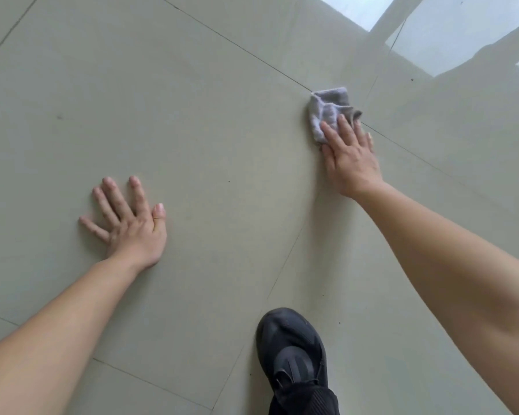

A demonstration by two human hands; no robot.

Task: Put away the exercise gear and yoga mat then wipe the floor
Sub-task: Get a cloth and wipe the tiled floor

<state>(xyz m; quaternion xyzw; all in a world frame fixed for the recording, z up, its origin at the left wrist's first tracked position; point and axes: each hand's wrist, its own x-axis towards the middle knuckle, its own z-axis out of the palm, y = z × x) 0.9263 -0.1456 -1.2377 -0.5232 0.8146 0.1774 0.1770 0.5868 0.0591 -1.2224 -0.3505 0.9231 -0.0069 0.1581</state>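
Pale tiled floor (222,130) carries the left hand (132,226), flat with fingers spread, and the right hand (349,154), straight fingers pressing a grey cloth (327,110), near a black shoe (291,345).

A black shoe (291,345), dark ribbed cuff (307,399) at its ankle

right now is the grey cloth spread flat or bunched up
Bunched up. The grey cloth lies crumpled in folds on the tiled floor, with the right hand's straight fingers pressing its near edge.
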